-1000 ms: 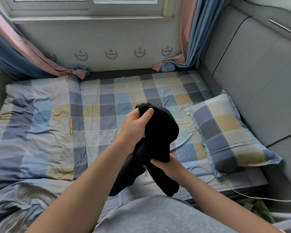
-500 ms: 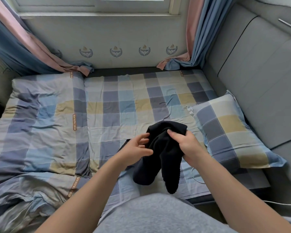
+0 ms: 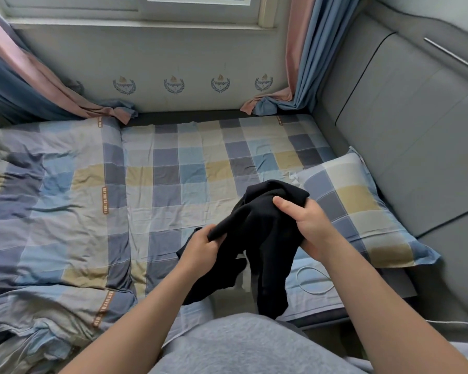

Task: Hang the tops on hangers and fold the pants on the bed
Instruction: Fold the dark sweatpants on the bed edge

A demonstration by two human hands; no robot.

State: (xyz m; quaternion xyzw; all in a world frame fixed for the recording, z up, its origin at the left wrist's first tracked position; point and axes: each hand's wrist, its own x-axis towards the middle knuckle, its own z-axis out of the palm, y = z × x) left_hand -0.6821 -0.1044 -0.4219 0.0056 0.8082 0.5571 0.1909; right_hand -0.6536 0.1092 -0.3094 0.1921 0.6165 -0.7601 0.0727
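A bunched black garment [image 3: 265,238] is held up over the checked bed [image 3: 173,168], just left of the checked pillow [image 3: 354,203]. The left hand [image 3: 200,252] grips a fold at the garment's lower left edge, fingers curled into the cloth. The right hand [image 3: 305,225] clasps the upper right part, thumb laid across the fabric. Two loose ends hang down toward the person's grey top [image 3: 249,346]. A white cable [image 3: 312,282] loops on the bed below the pillow.
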